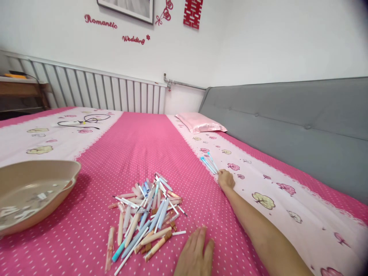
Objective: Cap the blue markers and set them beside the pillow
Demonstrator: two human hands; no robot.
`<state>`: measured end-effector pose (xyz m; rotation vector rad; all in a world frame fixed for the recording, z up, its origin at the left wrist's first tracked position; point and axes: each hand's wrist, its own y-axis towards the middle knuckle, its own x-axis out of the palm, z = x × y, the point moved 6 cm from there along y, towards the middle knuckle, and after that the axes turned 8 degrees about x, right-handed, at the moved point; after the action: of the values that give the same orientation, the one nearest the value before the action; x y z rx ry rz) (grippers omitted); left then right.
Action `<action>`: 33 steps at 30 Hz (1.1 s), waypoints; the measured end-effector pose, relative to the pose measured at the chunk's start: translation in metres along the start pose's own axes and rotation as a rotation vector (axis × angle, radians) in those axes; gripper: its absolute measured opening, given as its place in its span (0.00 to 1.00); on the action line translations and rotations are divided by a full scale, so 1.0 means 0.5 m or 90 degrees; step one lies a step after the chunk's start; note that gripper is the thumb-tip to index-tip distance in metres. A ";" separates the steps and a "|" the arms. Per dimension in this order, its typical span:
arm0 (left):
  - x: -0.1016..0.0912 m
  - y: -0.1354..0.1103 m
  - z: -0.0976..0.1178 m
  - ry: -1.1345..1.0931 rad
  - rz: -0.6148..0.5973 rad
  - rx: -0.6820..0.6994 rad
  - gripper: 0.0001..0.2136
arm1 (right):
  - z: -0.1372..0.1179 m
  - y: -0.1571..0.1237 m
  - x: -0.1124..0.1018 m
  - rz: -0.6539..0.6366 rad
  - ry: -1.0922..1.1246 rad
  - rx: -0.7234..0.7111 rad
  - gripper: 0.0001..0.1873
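Observation:
My right hand (225,179) reaches far across the pink dotted bedsheet (138,153), its fingers closed on the near ends of a few blue pens (209,163) that lie on the sheet's pale flowered strip. My left hand (194,253) rests flat on the sheet at the bottom, fingers stretched out, holding nothing. Just left of it lies a loose heap of several pens and caps (145,214) in blue, white and beige.
A beige basin (40,191) with bits inside sits at the left. A pink pillow (201,122) lies against the grey padded headboard (287,122). A black cable (83,122) lies far left, near a radiator (100,90) and wooden shelf (20,88).

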<state>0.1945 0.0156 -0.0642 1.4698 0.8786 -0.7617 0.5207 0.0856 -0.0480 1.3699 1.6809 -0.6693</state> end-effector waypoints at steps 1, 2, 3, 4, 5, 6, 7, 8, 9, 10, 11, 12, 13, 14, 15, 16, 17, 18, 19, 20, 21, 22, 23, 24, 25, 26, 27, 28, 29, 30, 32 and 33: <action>0.000 0.000 0.000 0.006 -0.001 0.002 0.29 | 0.000 0.000 0.000 0.006 -0.002 -0.005 0.15; 0.000 0.001 0.001 0.012 -0.001 0.005 0.29 | -0.001 0.001 0.001 0.011 -0.004 -0.009 0.15; 0.001 0.001 0.001 0.017 -0.001 0.008 0.29 | -0.001 0.001 0.001 0.016 -0.006 -0.013 0.15; 0.001 0.001 0.001 0.019 -0.001 0.009 0.29 | 0.000 0.001 0.002 0.020 -0.008 -0.015 0.15; 0.002 0.001 0.001 0.020 -0.002 0.011 0.29 | 0.000 0.001 0.002 0.023 -0.009 -0.017 0.16; 0.003 0.000 0.001 0.018 -0.003 0.010 0.29 | 0.000 0.000 0.003 0.026 -0.009 -0.018 0.16; 0.004 0.000 0.001 0.013 -0.005 0.009 0.29 | 0.001 0.000 0.003 0.028 -0.010 -0.018 0.15; 0.004 -0.001 0.001 0.007 -0.009 0.006 0.29 | 0.001 0.000 0.002 0.029 -0.010 -0.018 0.15; 0.004 -0.002 0.001 0.000 -0.013 0.003 0.29 | 0.001 -0.001 0.002 0.031 -0.011 -0.018 0.15; 0.004 -0.003 0.001 -0.006 -0.016 0.001 0.30 | 0.001 -0.002 0.002 0.031 -0.011 -0.018 0.15; 0.004 -0.004 0.002 -0.011 -0.020 0.000 0.30 | 0.000 -0.002 0.001 0.032 -0.011 -0.019 0.15; 0.003 -0.005 0.003 -0.015 -0.023 -0.001 0.30 | 0.000 -0.003 0.000 0.032 -0.010 -0.019 0.15; 0.003 -0.005 0.003 -0.020 -0.027 -0.002 0.29 | -0.001 -0.004 0.000 0.032 -0.010 -0.019 0.15; 0.003 -0.006 0.004 -0.028 -0.031 -0.005 0.29 | -0.002 -0.005 -0.001 0.033 -0.009 -0.019 0.15; 0.002 -0.006 0.004 -0.039 -0.036 -0.009 0.29 | -0.002 -0.006 -0.001 0.033 -0.009 -0.019 0.15; 0.002 -0.006 0.003 -0.052 -0.041 -0.015 0.29 | -0.003 -0.007 -0.002 0.034 -0.008 -0.019 0.15; 0.002 -0.006 0.002 -0.066 -0.046 -0.022 0.28 | -0.003 -0.009 -0.003 0.035 -0.006 -0.019 0.14; 0.002 -0.006 0.002 -0.078 -0.052 -0.028 0.28 | -0.003 -0.010 -0.004 0.037 -0.005 -0.020 0.14; 0.002 -0.005 0.001 -0.088 -0.057 -0.032 0.28 | -0.004 -0.012 -0.005 0.038 -0.004 -0.021 0.14; 0.002 -0.005 0.001 -0.094 -0.061 -0.033 0.28 | -0.004 -0.013 -0.006 0.040 -0.002 -0.022 0.14; 0.002 -0.005 0.001 -0.100 -0.066 -0.034 0.28 | -0.004 -0.015 -0.007 0.040 0.000 -0.024 0.14; 0.002 -0.005 0.001 -0.103 -0.070 -0.033 0.28 | -0.004 -0.016 -0.008 0.041 0.002 -0.025 0.15; 0.002 -0.006 0.001 -0.106 -0.074 -0.033 0.29 | -0.005 -0.018 -0.009 0.041 0.004 -0.026 0.15; 0.002 -0.006 0.001 -0.109 -0.078 -0.032 0.29 | -0.005 -0.019 -0.010 0.040 0.006 -0.026 0.16; 0.002 -0.006 0.001 -0.110 -0.082 -0.032 0.29 | -0.005 -0.020 -0.011 0.040 0.009 -0.027 0.17; 0.001 -0.005 0.001 -0.111 -0.085 -0.031 0.30 | -0.005 -0.021 -0.012 0.039 0.012 -0.028 0.17; -0.001 -0.004 0.001 -0.112 -0.087 -0.030 0.30 | -0.005 -0.022 -0.013 0.039 0.015 -0.030 0.18; -0.004 -0.003 0.002 -0.114 -0.089 -0.029 0.30 | -0.005 -0.022 -0.013 0.038 0.018 -0.031 0.19; -0.006 -0.001 0.002 -0.117 -0.092 -0.029 0.30 | -0.004 -0.022 -0.013 0.038 0.020 -0.032 0.19; -0.009 0.001 0.002 -0.120 -0.096 -0.031 0.30 | -0.004 -0.021 -0.013 0.038 0.023 -0.033 0.20; -0.016 0.005 0.003 -0.124 -0.106 -0.035 0.30 | -0.003 -0.020 -0.013 0.038 0.027 -0.032 0.20; -0.018 0.007 0.003 -0.126 -0.111 -0.038 0.31 | -0.002 -0.020 -0.012 0.038 0.029 -0.032 0.19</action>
<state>0.1930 0.0134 -0.0547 1.2522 0.8773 -0.9834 0.5113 0.0809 -0.0433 1.4039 1.6742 -0.5625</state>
